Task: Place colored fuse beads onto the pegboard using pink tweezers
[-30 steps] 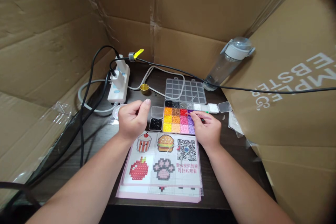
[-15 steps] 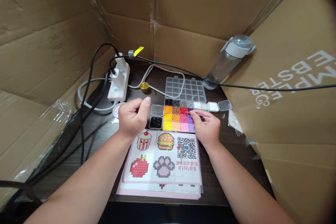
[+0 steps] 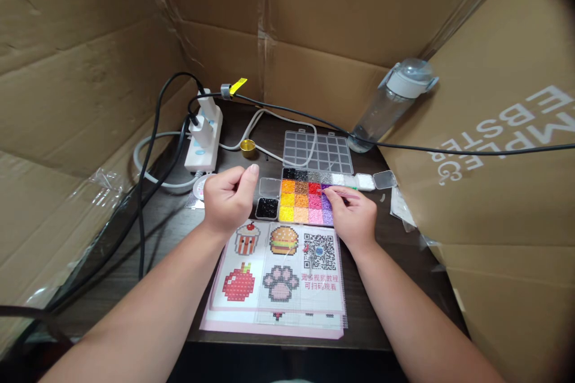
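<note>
My left hand [image 3: 229,198] is closed in a fist above the table, left of the bead case, with no object showing in it. My right hand [image 3: 353,215] pinches slim pinkish tweezers [image 3: 351,195] over the right side of the sorted bead case [image 3: 279,208]. Their tip is by the red beads [image 3: 314,189]; whether a bead is caught is too small to tell. A small box of black beads [image 3: 268,208] stands open left of the case. Nearer me lies a pattern sheet [image 3: 321,305] with pixel pictures and a QR code, a clear pegboard over part of it.
Behind the case lies its clear gridded lid [image 3: 294,152]. A gold cup [image 3: 247,148] and a white power strip [image 3: 204,152] are at the back left. A water bottle [image 3: 381,111] stands back right. A black cable [image 3: 426,148] crosses above. Cardboard walls [image 3: 332,6] surround the table.
My right hand has shifted very slightly left, with the tweezers still by the red beads. The left fist has stayed nearly in place.
</note>
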Action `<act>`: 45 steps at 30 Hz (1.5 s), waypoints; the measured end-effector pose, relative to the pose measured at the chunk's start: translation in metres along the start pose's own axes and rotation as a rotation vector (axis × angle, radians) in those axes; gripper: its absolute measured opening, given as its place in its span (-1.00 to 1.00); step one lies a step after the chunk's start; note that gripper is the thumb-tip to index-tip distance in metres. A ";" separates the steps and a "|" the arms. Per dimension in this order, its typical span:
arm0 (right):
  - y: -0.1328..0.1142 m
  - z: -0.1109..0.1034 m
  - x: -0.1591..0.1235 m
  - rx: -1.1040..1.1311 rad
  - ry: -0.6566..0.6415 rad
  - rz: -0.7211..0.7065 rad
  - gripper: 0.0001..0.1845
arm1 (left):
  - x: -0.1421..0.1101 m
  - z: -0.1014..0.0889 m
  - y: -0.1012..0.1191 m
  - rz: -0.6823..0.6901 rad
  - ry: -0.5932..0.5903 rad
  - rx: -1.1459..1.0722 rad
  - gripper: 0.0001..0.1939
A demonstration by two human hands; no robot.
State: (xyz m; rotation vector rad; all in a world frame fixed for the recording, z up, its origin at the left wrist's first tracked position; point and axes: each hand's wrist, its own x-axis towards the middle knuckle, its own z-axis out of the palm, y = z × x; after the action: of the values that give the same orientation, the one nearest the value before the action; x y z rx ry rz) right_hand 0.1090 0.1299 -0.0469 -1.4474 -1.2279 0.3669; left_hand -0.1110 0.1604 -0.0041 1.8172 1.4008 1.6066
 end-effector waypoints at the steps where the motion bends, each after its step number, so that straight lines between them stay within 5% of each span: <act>1: -0.001 0.000 0.000 -0.003 0.000 0.004 -0.87 | 0.000 0.000 0.000 0.000 0.001 -0.001 -0.49; 45: -0.007 -0.003 0.001 0.027 0.026 0.039 -0.88 | 0.001 0.001 0.001 -0.010 0.010 0.003 -0.50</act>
State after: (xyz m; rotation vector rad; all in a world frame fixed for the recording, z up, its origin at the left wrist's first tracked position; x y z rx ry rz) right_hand 0.1081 0.1275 -0.0399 -1.4503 -1.1709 0.3883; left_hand -0.1100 0.1610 -0.0030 1.8040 1.4154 1.6119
